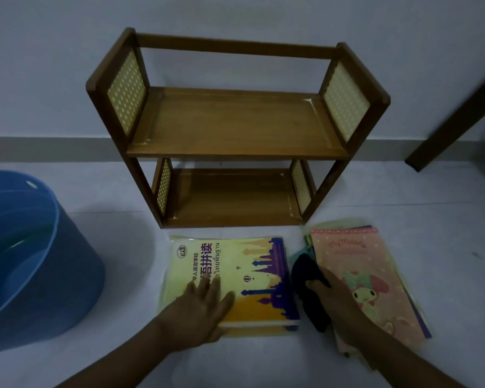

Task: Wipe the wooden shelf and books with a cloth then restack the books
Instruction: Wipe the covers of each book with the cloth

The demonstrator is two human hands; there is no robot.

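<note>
My left hand [200,306] lies flat on the yellow book [235,278], fingers [207,284] spread across its cover, pinning the small stack beneath it to the floor [123,365]. My right hand [333,295] is curled around the dark cloth [305,278], fingers pinching it, in the gap between the yellow book and the pink book [370,281], which tops a second, looser pile. I judge I am in the book-wiping step. To do it well I should keep the left palm steady so the cover does not slide, sweep the cloth from spine to open edge in overlapping strokes, and go lightly on the glossy cover. Just beyond the 2 piles stands the wooden shelf [235,121] against the wall, both of its 2 tiers bare, ready for restacking; I cannot tell from here whether they are wiped. To the left sits a blue tub [39,261], well apart from the books.
</note>
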